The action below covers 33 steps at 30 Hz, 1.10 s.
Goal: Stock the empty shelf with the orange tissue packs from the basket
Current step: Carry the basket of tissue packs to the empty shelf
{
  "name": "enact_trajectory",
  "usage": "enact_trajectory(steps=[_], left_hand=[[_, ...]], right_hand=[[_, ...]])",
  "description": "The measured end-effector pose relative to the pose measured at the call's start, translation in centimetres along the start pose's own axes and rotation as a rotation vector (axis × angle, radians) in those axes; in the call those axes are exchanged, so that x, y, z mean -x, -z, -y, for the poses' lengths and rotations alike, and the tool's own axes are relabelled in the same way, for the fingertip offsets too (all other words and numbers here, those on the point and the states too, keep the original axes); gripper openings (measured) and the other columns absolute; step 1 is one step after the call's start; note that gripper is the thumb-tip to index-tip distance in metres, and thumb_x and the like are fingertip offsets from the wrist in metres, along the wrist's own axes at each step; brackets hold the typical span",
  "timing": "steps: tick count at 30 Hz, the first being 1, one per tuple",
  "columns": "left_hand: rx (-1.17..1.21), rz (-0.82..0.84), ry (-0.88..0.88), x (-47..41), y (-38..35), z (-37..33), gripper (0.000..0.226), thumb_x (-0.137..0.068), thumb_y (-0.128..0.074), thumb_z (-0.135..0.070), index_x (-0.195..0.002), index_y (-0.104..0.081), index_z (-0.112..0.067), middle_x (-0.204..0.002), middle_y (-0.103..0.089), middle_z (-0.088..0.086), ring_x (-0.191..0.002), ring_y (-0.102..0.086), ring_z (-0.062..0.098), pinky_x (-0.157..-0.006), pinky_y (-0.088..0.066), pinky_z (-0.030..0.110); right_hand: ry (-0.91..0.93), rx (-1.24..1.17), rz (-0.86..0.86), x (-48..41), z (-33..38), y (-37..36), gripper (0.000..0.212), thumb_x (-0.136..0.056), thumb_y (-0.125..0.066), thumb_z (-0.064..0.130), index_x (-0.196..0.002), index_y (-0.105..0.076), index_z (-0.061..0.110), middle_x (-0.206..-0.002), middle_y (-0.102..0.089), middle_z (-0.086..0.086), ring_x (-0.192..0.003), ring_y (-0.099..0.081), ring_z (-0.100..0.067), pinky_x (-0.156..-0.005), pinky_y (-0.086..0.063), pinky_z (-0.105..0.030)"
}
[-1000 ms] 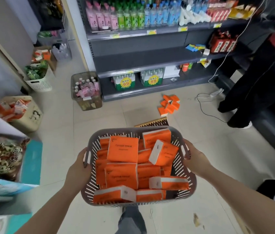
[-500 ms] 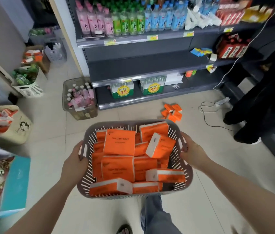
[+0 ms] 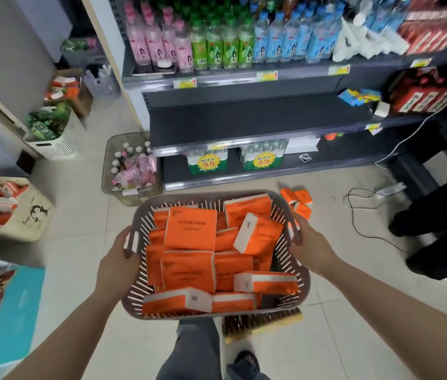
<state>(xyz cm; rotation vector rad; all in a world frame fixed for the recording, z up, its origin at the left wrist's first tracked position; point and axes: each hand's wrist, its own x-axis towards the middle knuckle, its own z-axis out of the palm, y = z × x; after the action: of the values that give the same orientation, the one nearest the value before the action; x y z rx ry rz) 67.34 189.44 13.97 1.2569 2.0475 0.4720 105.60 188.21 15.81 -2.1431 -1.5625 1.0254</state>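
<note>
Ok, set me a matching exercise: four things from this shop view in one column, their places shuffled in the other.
Things
1. grey basket
2. pink bottles
3. water multipacks with 9.9 stickers
4. loose orange tissue packs

Places
A. on the bottom shelf
B. on the floor tiles, right of the basket
C. gripped by the left hand and right hand
D. left end of the highest shelf in view

Pairs: 1-C, 2-D, 3-A, 4-B
</note>
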Motion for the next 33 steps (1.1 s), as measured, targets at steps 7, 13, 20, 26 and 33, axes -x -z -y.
enact_trajectory(steps=[7,13,20,26,33], left_hand=[[0.003,0.066,-0.011,-10.9,0.2,-3.3,0.054,-0.089,-0.043,-0.014,-0.136,-0.038,-0.040,-0.072,-0.068,0.000,-0.068,-0.064,0.018,-0.062,-0.045,0.033],[0.006,0.131,-0.017,-18.5,0.8,-5.2,0.055,-0.090,-0.044,-0.014,-0.137,-0.035,-0.040,-0.072,-0.068,0.001,-0.067,-0.065,0.018,-0.059,-0.044,0.030],[0.018,0.122,0.015,-23.3,0.3,-6.4,0.055,-0.091,-0.043,-0.013,-0.138,-0.035,-0.040,-0.071,-0.066,-0.002,-0.065,-0.062,0.014,-0.054,-0.040,0.026],[0.049,0.102,0.058,-26.0,-2.6,-7.5,0.051,-0.092,-0.045,-0.017,-0.138,-0.037,-0.038,-0.070,-0.067,-0.002,-0.063,-0.064,0.013,-0.054,-0.041,0.024],[0.053,0.048,0.185,-28.1,-8.5,-10.4,0.051,-0.093,-0.050,-0.027,-0.138,-0.033,-0.043,-0.073,-0.069,-0.007,-0.065,-0.066,0.014,-0.058,-0.045,0.028]], right_hand=[[-0.104,0.007,-0.036,-8.9,3.7,-0.7,0.081,-0.076,-0.053,0.000,-0.143,-0.028,0.037,-0.073,-0.058,0.004,-0.069,-0.059,-0.021,-0.057,-0.042,-0.027],[-0.169,0.027,-0.061,-14.1,6.7,-1.3,0.083,-0.076,-0.053,0.000,-0.144,-0.025,0.040,-0.075,-0.062,-0.003,-0.070,-0.062,-0.021,-0.064,-0.050,-0.033],[-0.149,0.021,-0.023,-19.5,8.6,-0.5,0.084,-0.077,-0.052,-0.002,-0.144,-0.026,0.041,-0.082,-0.062,0.000,-0.074,-0.060,-0.021,-0.062,-0.045,-0.028],[-0.072,-0.009,0.052,-25.4,8.1,0.5,0.074,-0.076,-0.064,0.021,-0.139,-0.031,0.041,-0.099,-0.063,0.006,-0.082,-0.060,-0.010,-0.064,-0.040,-0.020],[-0.024,-0.053,0.135,-35.2,3.6,1.6,0.072,-0.082,-0.061,0.007,-0.138,-0.032,0.041,-0.116,-0.061,0.006,-0.100,-0.063,-0.019,-0.082,-0.052,-0.036]])
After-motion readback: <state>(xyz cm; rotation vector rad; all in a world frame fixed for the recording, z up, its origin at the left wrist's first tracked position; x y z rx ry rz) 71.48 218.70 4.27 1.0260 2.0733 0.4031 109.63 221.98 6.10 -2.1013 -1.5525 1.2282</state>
